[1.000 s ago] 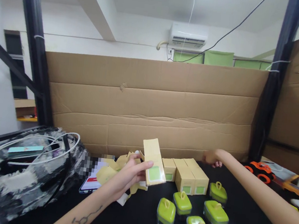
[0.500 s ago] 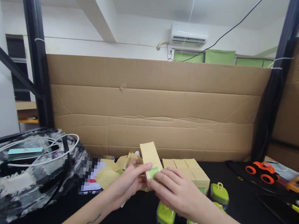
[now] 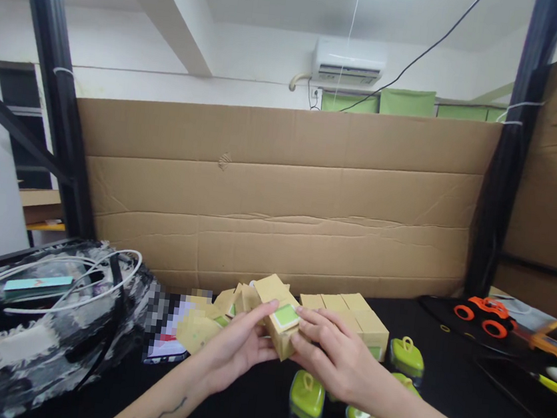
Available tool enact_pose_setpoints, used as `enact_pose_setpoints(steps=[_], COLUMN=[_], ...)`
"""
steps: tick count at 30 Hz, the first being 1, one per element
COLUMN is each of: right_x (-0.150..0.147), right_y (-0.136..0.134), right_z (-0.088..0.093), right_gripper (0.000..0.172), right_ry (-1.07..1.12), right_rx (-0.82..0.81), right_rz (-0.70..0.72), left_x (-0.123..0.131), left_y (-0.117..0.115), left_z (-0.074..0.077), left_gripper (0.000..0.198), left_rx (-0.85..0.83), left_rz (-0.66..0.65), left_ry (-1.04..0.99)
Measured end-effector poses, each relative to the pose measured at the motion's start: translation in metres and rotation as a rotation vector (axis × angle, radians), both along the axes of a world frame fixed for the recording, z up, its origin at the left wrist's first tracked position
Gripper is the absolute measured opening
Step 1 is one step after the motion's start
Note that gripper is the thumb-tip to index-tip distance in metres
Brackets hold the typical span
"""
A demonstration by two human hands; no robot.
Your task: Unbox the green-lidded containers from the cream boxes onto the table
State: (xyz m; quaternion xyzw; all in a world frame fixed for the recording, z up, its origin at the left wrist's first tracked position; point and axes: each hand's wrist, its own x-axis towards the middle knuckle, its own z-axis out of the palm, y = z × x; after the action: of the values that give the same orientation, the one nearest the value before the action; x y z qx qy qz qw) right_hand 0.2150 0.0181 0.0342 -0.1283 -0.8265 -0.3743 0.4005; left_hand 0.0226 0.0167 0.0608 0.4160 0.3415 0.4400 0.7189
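Observation:
Both hands hold a small tan carton (image 3: 281,323) with a green square label, above the black table (image 3: 441,415). My left hand (image 3: 235,346) grips its left side with fingers curled. My right hand (image 3: 337,355) presses its right side, fingers wrapped on it. The carton looks partly opened into a box shape. Behind it stand folded tan boxes (image 3: 351,318) in a row. Just below my hands sit several clear containers with green lids (image 3: 306,395), one partly hidden by my right wrist.
A pile of flat tan cartons (image 3: 205,321) lies left of my hands. A marbled bag (image 3: 39,322) with white cable sits at far left. An orange toy car (image 3: 485,314) stands at right. A cardboard wall (image 3: 284,196) closes the back.
My right hand came back from the far boxes and closed on the carton. The flat carton has been tilted down and opened into a box shape.

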Motion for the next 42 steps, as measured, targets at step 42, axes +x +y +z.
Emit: enact_pose_setpoints(steps=[42], right_x=[0.020], right_y=[0.086], right_z=[0.020], right_gripper=[0.027], right_ry=[-0.202], right_rx=[-0.872], right_rz=[-0.463], left_x=[-0.061], left_y=[0.101], left_z=[0.023], left_gripper=[0.022], left_rx=[0.744], left_rz=[0.073], left_ry=[1.415])
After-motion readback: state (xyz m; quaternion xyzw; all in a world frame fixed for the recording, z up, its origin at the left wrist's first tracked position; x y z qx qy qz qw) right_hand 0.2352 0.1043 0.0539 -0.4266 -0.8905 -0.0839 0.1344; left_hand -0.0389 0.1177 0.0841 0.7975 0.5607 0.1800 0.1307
